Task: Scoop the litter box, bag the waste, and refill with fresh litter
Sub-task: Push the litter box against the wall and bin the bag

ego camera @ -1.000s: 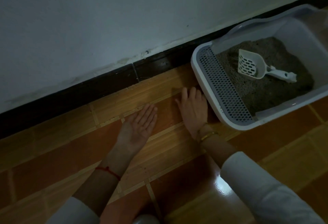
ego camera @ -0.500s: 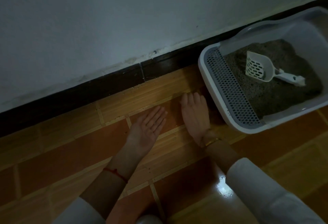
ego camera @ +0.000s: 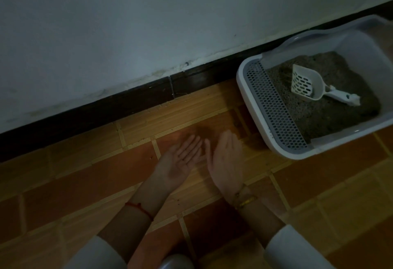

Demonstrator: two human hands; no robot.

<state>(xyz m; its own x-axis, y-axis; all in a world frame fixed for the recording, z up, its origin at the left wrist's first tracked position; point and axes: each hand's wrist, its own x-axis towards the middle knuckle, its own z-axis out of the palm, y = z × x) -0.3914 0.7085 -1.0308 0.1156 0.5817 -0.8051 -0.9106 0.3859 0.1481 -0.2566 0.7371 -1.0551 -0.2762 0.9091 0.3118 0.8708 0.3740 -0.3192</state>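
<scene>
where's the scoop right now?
Head view, right side: the white scoop lies on the litter inside the litter box, beside its perforated grate, well clear of both hands.

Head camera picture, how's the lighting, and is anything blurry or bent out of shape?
Head view: dim and underexposed overall, with a dull glare patch on the floor tiles near the right sleeve. Head view: the right hand is smeared with motion blur; the left hand is a little sharper. Head view: the scoop and litter box read clearly; the baseboard bows slightly from the wide lens.
</scene>
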